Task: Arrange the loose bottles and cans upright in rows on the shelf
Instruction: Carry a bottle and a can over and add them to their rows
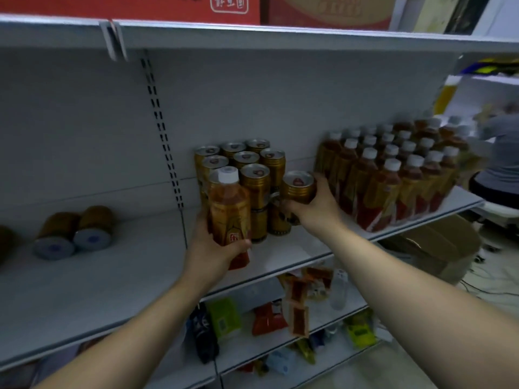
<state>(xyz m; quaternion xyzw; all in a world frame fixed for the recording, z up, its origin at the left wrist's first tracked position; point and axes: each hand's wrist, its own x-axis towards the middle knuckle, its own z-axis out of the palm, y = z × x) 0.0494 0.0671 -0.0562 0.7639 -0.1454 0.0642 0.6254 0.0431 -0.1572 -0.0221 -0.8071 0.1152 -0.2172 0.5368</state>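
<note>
Left hand (209,248): fingers (238,245) curled tight round the lower body of a tea bottle (229,211). Bottle upright, long axis vertical, white cap up, held just in front of the stacked cans (254,178) over the shelf (112,276).

Right hand (314,206): fingers wrapped round a gold can (297,188), upright, lid up, between the stack and the bottle rows (393,178).

Two cans (74,234) lie on their sides at left, bases toward the camera.
</note>
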